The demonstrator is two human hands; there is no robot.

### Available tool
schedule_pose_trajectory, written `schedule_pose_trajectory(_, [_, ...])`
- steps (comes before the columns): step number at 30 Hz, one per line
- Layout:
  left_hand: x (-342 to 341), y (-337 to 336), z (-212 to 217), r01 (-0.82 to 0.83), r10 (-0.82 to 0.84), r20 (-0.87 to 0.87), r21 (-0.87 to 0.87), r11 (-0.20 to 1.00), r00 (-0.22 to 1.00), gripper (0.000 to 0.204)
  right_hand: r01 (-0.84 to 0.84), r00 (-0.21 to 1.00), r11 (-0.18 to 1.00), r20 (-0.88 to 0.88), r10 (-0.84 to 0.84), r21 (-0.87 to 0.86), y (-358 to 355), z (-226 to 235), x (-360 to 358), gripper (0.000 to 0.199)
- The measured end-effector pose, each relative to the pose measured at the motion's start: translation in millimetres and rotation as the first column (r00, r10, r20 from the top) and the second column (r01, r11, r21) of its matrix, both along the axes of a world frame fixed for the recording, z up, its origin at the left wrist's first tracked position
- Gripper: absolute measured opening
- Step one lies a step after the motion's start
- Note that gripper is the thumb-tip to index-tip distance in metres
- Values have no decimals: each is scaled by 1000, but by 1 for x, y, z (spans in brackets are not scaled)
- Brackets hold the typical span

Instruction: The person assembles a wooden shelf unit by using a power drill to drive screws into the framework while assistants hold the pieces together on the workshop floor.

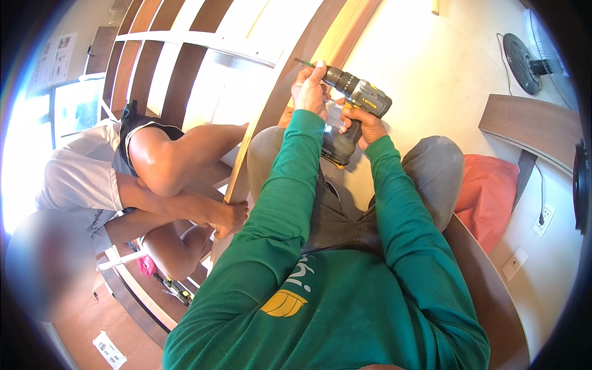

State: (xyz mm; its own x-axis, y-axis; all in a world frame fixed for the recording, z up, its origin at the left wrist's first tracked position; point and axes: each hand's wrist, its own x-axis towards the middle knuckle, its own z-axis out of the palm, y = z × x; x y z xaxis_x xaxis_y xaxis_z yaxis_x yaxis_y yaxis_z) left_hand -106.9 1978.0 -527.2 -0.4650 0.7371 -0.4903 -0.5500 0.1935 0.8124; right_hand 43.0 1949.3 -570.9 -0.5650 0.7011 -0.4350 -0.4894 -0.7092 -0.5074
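My right hand (364,123) grips the handle of a grey and yellow cordless drill (359,98), its work light lit. My left hand (310,89) is closed around the drill's chuck, fingers near the dark bit (303,61) that points up and left. The bit's tip hovers beside a long light wooden board (336,43) that runs diagonally past my knees. Both my sleeves are green. I sit with knees in grey trousers raised.
A second person in a grey shirt and dark shorts crouches at left, one hand (231,217) holding the board's lower part. Slatted wooden frames (185,68) lie beyond. A fan (524,52), a red cushion (487,191), brown panels and wall sockets (544,219) are at right.
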Motion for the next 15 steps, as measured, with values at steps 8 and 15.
schedule_pose_trajectory(8, [-1, 1, 7, -38, 44, 89, -70, 997, 995, 16, -10, 998, 999, 58, 12, -43, 6, -4, 3, 24])
schedule_pose_trajectory(15, [8, 10, 11, -233, 246, 67, -156, 960, 967, 17, -29, 999, 997, 27, 31, -65, 2, -6, 8, 25])
